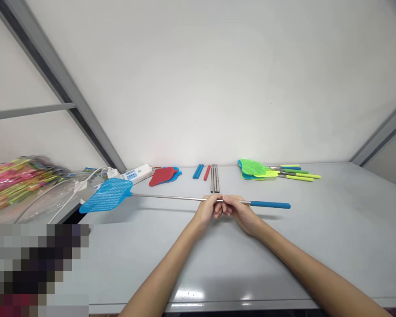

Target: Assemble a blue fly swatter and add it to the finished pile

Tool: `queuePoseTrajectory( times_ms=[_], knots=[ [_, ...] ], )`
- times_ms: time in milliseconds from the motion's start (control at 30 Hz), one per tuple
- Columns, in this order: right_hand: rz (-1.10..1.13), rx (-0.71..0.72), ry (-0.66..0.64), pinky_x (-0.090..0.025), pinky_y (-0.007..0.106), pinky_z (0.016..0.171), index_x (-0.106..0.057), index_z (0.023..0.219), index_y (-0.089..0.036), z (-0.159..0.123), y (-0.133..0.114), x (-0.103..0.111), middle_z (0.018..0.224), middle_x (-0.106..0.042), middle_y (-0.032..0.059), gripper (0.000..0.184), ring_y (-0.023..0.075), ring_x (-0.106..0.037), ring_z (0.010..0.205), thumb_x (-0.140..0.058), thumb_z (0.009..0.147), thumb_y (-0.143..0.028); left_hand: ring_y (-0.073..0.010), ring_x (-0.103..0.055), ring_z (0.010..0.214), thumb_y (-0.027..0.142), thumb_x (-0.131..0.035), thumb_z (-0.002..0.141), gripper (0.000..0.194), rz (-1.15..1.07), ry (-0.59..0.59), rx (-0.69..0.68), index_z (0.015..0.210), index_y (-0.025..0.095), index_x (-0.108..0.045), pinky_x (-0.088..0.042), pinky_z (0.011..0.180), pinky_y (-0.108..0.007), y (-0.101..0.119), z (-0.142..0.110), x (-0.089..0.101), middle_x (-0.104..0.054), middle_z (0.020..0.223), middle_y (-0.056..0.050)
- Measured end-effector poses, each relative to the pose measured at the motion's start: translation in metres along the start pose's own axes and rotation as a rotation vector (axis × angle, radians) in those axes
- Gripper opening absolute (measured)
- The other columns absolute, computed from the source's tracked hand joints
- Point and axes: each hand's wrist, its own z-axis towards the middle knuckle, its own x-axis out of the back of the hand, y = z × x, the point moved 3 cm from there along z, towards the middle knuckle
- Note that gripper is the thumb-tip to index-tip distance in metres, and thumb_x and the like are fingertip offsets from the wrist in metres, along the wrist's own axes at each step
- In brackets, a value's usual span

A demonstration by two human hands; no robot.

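Both hands grip the metal rod of a blue fly swatter [107,194], held level above the grey table. My left hand [208,209] is closed on the rod near its middle. Beside it, almost touching, my right hand [239,209] pinches the rod just left of the blue handle [270,204]. The swatter's mesh head points left and its handle points right. Beyond my hands lie several bare metal tubes [214,178], a red grip sleeve [207,172] and two blue grip sleeves [198,171].
Red and blue swatter heads [163,176] lie at the back left, by a white power strip [137,174]. At the back right is a pile of swatters with green heads [252,168] on top. Plastic-wrapped colourful goods [23,185] and a white cable [69,196] are on the left.
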Motion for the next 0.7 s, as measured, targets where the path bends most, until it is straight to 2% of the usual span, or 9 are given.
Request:
queuePoseTrajectory(
  times_ms=[100, 300, 533, 700],
  knots=[
    [-0.029, 0.001, 0.0, -0.03, 0.024, 0.051, -0.048, 0.049, -0.015, 0.0002, -0.0007, -0.0006, 0.054, -0.053, 0.0028, 0.032, 0.0116, -0.047, 0.052, -0.044, 0.075, -0.032, -0.0108, -0.044, 0.039, 0.028, -0.032, 0.073, 0.04, -0.002, 0.006, 0.003, 0.038, 0.015, -0.048, -0.039, 0.057, -0.025, -0.0019, 0.001, 0.0016, -0.036, 0.029, 0.001],
    [0.018, -0.016, -0.011, -0.03, 0.026, 0.053, -0.042, 0.048, -0.016, -0.0002, -0.0032, -0.0024, 0.051, -0.051, 0.0024, 0.033, 0.0132, -0.048, 0.053, -0.044, 0.076, -0.033, -0.0147, -0.051, 0.046, 0.032, -0.035, 0.072, 0.037, -0.001, 0.006, 0.033, 0.047, 0.014, -0.055, -0.04, 0.055, -0.025, -0.003, 0.0009, 0.0002, -0.039, 0.031, 0.001],
    [0.066, -0.06, 0.005, -0.031, 0.027, 0.056, -0.043, 0.047, -0.016, -0.0002, -0.0014, -0.0001, 0.044, -0.045, 0.0, 0.035, 0.0117, -0.044, 0.048, -0.045, 0.076, -0.036, -0.016, -0.054, 0.051, 0.036, -0.037, 0.074, 0.042, -0.001, 0.021, 0.083, 0.043, 0.014, -0.053, -0.039, 0.055, -0.025, -0.0042, 0.0, -0.0011, -0.041, 0.032, 0.0],
    [0.121, -0.053, -0.009, -0.031, 0.027, 0.056, -0.038, 0.043, -0.016, -0.0016, -0.0046, -0.0006, 0.047, -0.051, 0.0033, 0.043, 0.012, -0.044, 0.047, -0.037, 0.078, -0.04, -0.0145, -0.052, 0.05, 0.035, -0.036, 0.075, 0.042, 0.004, -0.02, 0.076, 0.048, 0.013, -0.057, -0.04, 0.062, -0.025, -0.0013, -0.0008, -0.0014, -0.042, 0.033, 0.0]
  ],
)
